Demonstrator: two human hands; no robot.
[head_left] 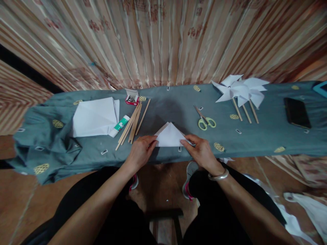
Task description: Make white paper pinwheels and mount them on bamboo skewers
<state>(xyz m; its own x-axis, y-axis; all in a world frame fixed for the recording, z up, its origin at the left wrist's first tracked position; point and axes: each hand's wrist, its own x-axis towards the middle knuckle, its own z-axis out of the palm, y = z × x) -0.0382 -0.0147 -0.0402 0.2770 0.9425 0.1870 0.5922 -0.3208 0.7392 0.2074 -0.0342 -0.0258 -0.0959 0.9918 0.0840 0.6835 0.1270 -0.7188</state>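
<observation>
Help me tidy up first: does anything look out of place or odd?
The tablecloth is bunched at the left end, though mostly flat elsewhere. White pieces lie strewn on the floor at right, away from the paper stack.

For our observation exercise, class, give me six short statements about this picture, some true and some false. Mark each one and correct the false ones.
1. The left hand and right hand both hold the folded white paper. True.
2. The scissors are in the right hand. False: they lie on the cloth.
3. The glue stick lies between the paper stack and the wooden sticks. True.
4. The small red box is closed. False: its flap is up, and small metal pieces show inside.
5. A metal bangle is around the right wrist. True.
6. In the picture, the phone lies left of the pinwheels. False: it lies to their right.
</observation>
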